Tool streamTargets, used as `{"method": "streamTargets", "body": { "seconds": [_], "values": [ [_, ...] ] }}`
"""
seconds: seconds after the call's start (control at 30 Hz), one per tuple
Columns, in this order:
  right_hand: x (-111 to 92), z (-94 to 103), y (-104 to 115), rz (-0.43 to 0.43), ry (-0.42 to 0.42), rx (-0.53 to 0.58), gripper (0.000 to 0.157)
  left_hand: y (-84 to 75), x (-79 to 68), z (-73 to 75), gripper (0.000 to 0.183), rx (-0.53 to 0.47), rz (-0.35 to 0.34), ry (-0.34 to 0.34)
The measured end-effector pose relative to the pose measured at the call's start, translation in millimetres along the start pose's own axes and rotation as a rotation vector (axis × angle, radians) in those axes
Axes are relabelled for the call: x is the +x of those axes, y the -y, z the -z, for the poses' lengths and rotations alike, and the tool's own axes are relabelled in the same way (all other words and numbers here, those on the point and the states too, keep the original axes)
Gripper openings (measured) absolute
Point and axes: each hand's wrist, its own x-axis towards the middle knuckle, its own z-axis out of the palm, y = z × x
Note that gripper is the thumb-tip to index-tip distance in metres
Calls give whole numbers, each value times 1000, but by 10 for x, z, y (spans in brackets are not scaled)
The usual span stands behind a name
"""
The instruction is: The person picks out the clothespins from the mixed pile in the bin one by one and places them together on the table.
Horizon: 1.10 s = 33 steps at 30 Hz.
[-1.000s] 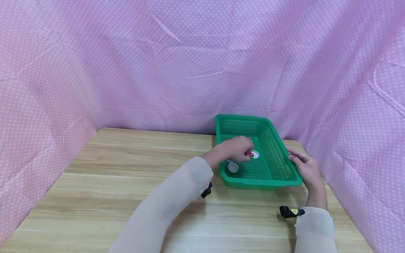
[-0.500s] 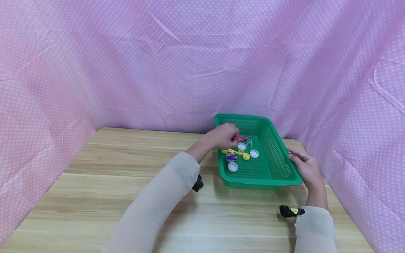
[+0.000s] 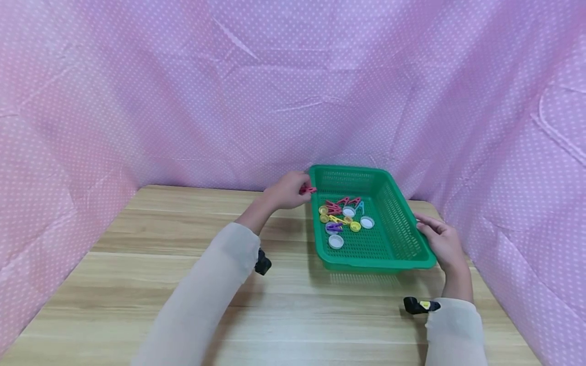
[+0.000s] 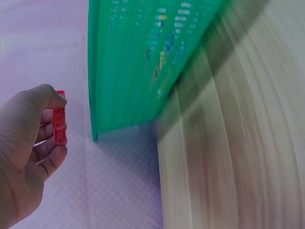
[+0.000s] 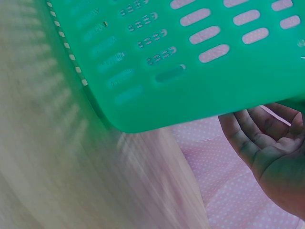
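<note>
My left hand (image 3: 288, 190) pinches a red clothespin (image 3: 310, 190) just outside the left rim of a green plastic basket (image 3: 373, 263). In the left wrist view the clothespin (image 4: 58, 121) stands upright between thumb and fingers, beside the basket's outer wall (image 4: 124, 76). At the basket's right side, my right hand (image 3: 443, 244) grips the rim; in the right wrist view its fingers (image 5: 243, 131) curl at the rim's underside. Inside the basket lie several red clothespins (image 3: 334, 207), a blue one (image 3: 360, 207), a yellow one (image 3: 337, 219) and a purple one (image 3: 334, 227).
Several round caps share the basket floor: white ones, such as a front white cap (image 3: 336, 241), and yellow ones, such as a yellow cap (image 3: 355, 226). The basket stands at the right back of a wooden table (image 3: 183, 244). A pink dotted curtain (image 3: 256, 101) surrounds the table.
My left hand has moved left and up, out of the basket and over its left rim, with a red clothespin in its fingers. The right hand has stayed on the rim.
</note>
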Motion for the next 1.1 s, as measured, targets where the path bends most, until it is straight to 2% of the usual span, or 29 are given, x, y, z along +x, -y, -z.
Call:
{"method": "streamTargets", "body": {
  "seconds": [0.17, 0.53, 0.77, 1.1],
  "values": [
    [-4, -16, -10, 22, -13, 0, 49, 174, -165, 88, 7, -21, 43, -39],
    [-23, -16, -26, 25, -14, 11, 49, 518, -520, 203, 3, -18, 65, -135],
    [-26, -19, -4, 21, -2, 16, 49, 731, -758, 251, 3, -10, 140, -137],
    [-29, -17, 25, 11, -11, -23, 54, 1045, -1057, 334, 6, 48, 178, -156]
  ]
}}
